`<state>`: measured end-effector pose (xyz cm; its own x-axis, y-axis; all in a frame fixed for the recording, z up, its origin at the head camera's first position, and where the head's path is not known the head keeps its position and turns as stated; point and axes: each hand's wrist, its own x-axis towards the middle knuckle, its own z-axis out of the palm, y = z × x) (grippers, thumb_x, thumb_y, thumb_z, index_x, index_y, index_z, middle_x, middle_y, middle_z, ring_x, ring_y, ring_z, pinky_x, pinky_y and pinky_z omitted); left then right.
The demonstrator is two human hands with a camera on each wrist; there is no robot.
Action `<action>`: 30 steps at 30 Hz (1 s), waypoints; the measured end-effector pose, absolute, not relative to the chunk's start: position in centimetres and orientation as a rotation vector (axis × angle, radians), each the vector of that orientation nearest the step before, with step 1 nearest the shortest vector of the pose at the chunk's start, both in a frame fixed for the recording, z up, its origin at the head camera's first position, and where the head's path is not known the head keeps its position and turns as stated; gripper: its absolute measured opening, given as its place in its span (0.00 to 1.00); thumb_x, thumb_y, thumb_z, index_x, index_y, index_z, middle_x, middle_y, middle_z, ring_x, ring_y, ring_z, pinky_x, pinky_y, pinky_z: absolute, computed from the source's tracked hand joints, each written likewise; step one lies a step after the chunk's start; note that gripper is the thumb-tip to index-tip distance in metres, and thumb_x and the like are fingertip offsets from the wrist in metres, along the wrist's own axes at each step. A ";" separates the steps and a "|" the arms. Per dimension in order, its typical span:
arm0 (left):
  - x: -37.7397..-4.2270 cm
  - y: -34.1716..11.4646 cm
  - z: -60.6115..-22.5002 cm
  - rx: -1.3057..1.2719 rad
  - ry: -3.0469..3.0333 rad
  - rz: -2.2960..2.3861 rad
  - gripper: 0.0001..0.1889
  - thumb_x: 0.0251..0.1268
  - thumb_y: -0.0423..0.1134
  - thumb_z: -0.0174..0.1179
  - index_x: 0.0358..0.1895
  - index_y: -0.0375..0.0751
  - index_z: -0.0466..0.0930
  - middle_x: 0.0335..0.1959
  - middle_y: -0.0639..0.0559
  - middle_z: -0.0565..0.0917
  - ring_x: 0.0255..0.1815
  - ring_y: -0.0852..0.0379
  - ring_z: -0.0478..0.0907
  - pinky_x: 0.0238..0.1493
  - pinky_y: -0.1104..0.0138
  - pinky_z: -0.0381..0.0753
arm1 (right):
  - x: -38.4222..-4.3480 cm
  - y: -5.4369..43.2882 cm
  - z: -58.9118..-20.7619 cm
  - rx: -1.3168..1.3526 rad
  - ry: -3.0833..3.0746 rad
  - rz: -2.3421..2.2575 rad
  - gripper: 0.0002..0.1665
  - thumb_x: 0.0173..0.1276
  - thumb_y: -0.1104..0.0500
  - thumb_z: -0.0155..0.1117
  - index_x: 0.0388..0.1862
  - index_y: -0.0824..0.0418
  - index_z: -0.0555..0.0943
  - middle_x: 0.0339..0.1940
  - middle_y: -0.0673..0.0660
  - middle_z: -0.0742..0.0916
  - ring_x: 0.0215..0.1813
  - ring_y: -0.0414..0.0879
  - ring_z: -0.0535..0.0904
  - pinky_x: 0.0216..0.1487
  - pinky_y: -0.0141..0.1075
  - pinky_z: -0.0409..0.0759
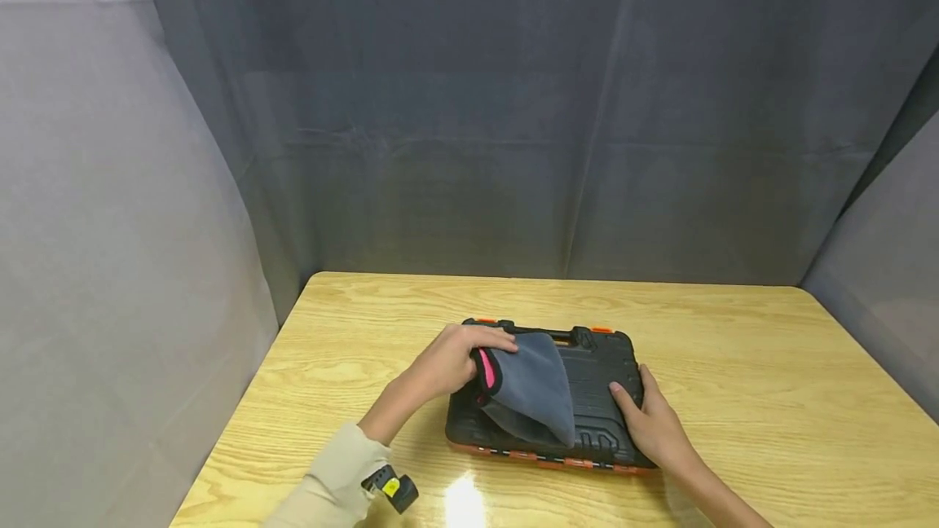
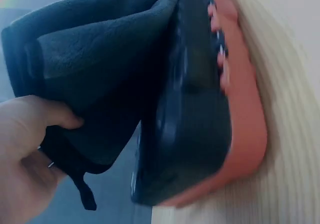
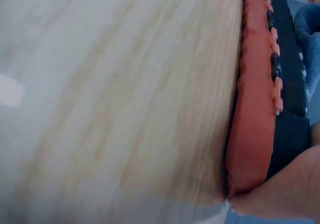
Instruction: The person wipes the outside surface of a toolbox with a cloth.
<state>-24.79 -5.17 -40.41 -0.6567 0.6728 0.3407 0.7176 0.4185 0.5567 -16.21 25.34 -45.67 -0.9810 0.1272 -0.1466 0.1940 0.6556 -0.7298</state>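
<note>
A black tool case (image 1: pixel 597 398) with an orange lower shell lies flat on the table, its handle on the far side. My left hand (image 1: pixel 458 353) holds a folded grey cloth (image 1: pixel 539 385) with black edging and a pink patch over the left part of the lid. In the left wrist view the thumb and fingers pinch the cloth (image 2: pixel 100 59), and a small black loop hangs from it. My right hand (image 1: pixel 656 422) grips the case's right edge, thumb on the lid and fingers along the side. The right wrist view shows that hand (image 3: pixel 285 189) at the case's corner.
The wood-grain table (image 1: pixel 367 324) extends around the case on all sides. A dark grey curtain (image 1: pixel 513 121) hangs behind it, with pale cloth walls at left and right. A black strap with a yellow mark (image 1: pixel 392 487) sits on the left wrist.
</note>
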 end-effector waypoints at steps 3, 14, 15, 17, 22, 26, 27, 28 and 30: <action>-25.4 -6.1 -40.7 -1.069 -2.586 -1.073 0.30 0.52 0.12 0.55 0.52 0.46 0.88 0.54 0.51 0.85 0.59 0.52 0.80 0.60 0.58 0.77 | -16.2 25.3 -45.7 0.275 2.786 -1.235 0.49 0.82 0.45 0.43 0.77 0.78 0.34 0.75 0.82 0.50 0.75 0.74 0.47 0.72 0.62 0.50; -26.6 -8.6 -41.9 -0.228 -2.609 -1.121 0.18 0.53 0.23 0.62 0.45 0.43 0.89 0.38 0.47 0.88 0.30 0.51 0.79 0.32 0.58 0.79 | -16.2 25.2 -45.7 0.267 2.793 -1.243 0.49 0.82 0.45 0.44 0.77 0.79 0.35 0.74 0.83 0.51 0.75 0.75 0.49 0.72 0.62 0.51; -26.7 -8.7 -42.0 -0.210 -2.619 -1.107 0.16 0.53 0.24 0.63 0.43 0.43 0.89 0.35 0.47 0.88 0.28 0.51 0.79 0.31 0.58 0.79 | -16.2 25.2 -45.7 0.273 2.792 -1.246 0.49 0.82 0.45 0.44 0.77 0.78 0.35 0.74 0.83 0.52 0.75 0.75 0.48 0.72 0.62 0.51; -26.8 -8.8 -42.3 -0.198 -2.657 -1.066 0.13 0.53 0.27 0.63 0.41 0.43 0.89 0.32 0.47 0.87 0.27 0.51 0.78 0.30 0.57 0.79 | -16.1 25.2 -45.7 0.285 2.788 -1.246 0.49 0.82 0.44 0.44 0.77 0.78 0.35 0.74 0.83 0.51 0.75 0.75 0.48 0.72 0.62 0.51; -26.4 -8.4 -43.1 -0.357 -2.834 -1.055 0.24 0.54 0.26 0.63 0.58 0.36 0.83 0.45 0.39 0.83 0.37 0.48 0.75 0.39 0.57 0.78 | -15.8 25.3 -45.7 0.294 2.784 -1.250 0.50 0.82 0.44 0.44 0.77 0.78 0.34 0.75 0.82 0.51 0.75 0.75 0.47 0.73 0.62 0.50; -26.3 -7.7 -43.8 -0.529 -2.909 -1.068 0.27 0.57 0.25 0.60 0.65 0.31 0.76 0.59 0.33 0.73 0.57 0.39 0.73 0.56 0.52 0.76 | -15.8 25.4 -45.7 0.288 2.791 -1.248 0.50 0.82 0.44 0.44 0.77 0.77 0.35 0.75 0.82 0.51 0.75 0.74 0.48 0.72 0.62 0.51; -26.3 -7.6 -43.9 -0.557 -2.911 -1.090 0.27 0.58 0.25 0.59 0.65 0.29 0.75 0.62 0.32 0.71 0.62 0.37 0.71 0.61 0.50 0.73 | -15.8 25.4 -45.7 0.287 2.792 -1.247 0.50 0.82 0.44 0.44 0.77 0.77 0.35 0.75 0.81 0.51 0.75 0.74 0.48 0.72 0.62 0.51; -26.3 -7.5 -44.1 -0.578 -2.910 -1.117 0.26 0.60 0.25 0.58 0.65 0.29 0.73 0.64 0.32 0.70 0.64 0.36 0.70 0.62 0.50 0.72 | -15.8 25.3 -45.7 0.286 2.794 -1.247 0.50 0.82 0.44 0.44 0.77 0.77 0.35 0.75 0.81 0.51 0.75 0.74 0.48 0.72 0.62 0.51; -26.5 -7.4 -44.4 -0.607 -2.916 -1.201 0.28 0.62 0.25 0.56 0.67 0.28 0.68 0.66 0.30 0.70 0.65 0.37 0.71 0.62 0.50 0.72 | -15.8 25.3 -45.7 0.287 2.796 -1.247 0.49 0.82 0.44 0.44 0.78 0.77 0.35 0.75 0.81 0.51 0.75 0.73 0.48 0.73 0.62 0.51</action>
<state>-26.49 -7.39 -44.41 -0.9262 0.3689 0.0780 0.3168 0.6492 0.6915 -15.78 25.32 -45.74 -0.9803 0.1425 -0.1366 0.1969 0.6539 -0.7305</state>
